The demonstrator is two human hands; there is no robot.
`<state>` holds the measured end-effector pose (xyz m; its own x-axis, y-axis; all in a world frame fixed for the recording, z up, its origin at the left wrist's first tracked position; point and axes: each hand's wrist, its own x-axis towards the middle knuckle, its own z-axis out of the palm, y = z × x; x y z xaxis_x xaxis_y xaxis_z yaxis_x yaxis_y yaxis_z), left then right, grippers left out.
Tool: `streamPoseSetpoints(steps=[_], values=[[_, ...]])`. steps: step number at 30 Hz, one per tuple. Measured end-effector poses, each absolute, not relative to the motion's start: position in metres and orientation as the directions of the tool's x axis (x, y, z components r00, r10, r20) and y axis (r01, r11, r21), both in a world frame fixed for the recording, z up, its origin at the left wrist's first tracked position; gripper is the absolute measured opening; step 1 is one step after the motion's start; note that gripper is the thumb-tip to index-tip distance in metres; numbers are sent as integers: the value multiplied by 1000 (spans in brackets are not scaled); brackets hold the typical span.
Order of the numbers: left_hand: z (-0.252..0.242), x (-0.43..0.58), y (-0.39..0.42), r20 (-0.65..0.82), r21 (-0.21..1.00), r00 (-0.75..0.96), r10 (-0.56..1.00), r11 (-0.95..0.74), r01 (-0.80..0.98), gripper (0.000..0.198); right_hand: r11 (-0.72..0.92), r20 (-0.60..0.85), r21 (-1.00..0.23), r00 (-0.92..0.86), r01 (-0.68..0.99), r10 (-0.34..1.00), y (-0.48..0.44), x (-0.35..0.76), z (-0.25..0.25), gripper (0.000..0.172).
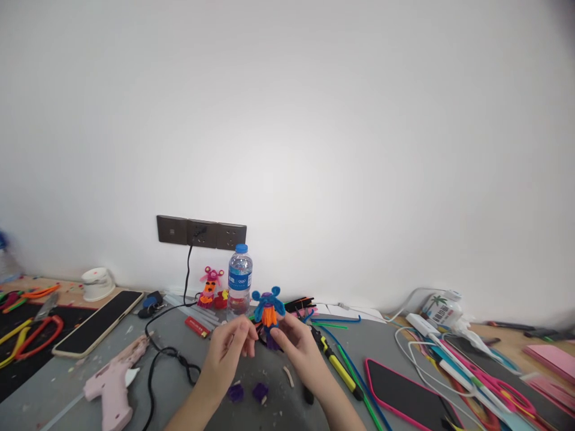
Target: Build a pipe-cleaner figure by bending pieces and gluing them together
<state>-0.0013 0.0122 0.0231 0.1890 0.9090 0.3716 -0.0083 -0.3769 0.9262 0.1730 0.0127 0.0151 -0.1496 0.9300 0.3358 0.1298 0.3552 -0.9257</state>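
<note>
My right hand (302, 347) grips a small pipe-cleaner doll (269, 316) upright, thumb and fingers on its lower part. The doll has a blue top with round ears, an orange front and a purple base. Close on its left side, my left hand (232, 347) is closed with thumb and fingertips pressed together; what it pinches, if anything, is hidden. Below the hands, two purple fuzzy pieces (259, 392) lie on the grey mat (202, 413). A pink and orange pipe-cleaner doll (209, 290) stands behind, beside a water bottle (239, 281).
At left are a pink glue gun (110, 386), a black cable (155, 359), a phone (99, 323) and scissors (31, 341). To the right lie a yellow cutter (339, 365), green and blue pipe cleaners (359, 383), a pink-edged phone (406, 395) and pink scissors (503, 389).
</note>
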Motion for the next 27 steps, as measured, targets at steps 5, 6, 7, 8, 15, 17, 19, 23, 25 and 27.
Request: streamPoseSetpoints(steps=[5, 6, 7, 8, 15, 17, 19, 23, 25, 27], values=[[18, -1, 16, 342, 938, 180, 922, -348, -1, 50, 264, 290, -952, -179, -157, 940, 17, 174, 18, 32], [17, -1, 17, 338, 939, 176, 924, -344, 4, 50, 239, 278, -947, -174, -215, 945, 18, 174, 16, 31], [16, -1, 17, 337, 939, 174, 925, -344, 9, 49, 222, 271, -937, -161, -268, 949, 19, 174, 15, 32], [16, -1, 17, 337, 938, 176, 925, -345, 16, 48, 212, 267, -926, -145, -312, 953, 19, 174, 14, 32], [18, 2, 16, 313, 936, 219, 924, -339, 93, 38, 225, 272, -916, -100, -332, 957, 18, 173, 15, 27], [18, 3, 17, 317, 934, 219, 923, -344, 94, 35, 189, 247, -921, -136, -341, 960, 17, 172, 17, 28], [17, 3, 18, 316, 937, 221, 923, -340, 77, 31, 144, 220, -915, -167, -376, 961, 16, 170, 17, 29], [13, 4, 20, 313, 941, 213, 926, -332, 62, 27, 52, 175, -869, -207, -492, 963, 15, 164, 21, 30], [13, 6, 20, 314, 940, 225, 922, -336, 66, 26, 26, 166, -850, -221, -526, 961, 14, 161, 24, 29], [13, 8, 18, 311, 939, 260, 914, -338, 66, 25, 25, 170, -836, -214, -548, 962, 12, 160, 27, 29]])
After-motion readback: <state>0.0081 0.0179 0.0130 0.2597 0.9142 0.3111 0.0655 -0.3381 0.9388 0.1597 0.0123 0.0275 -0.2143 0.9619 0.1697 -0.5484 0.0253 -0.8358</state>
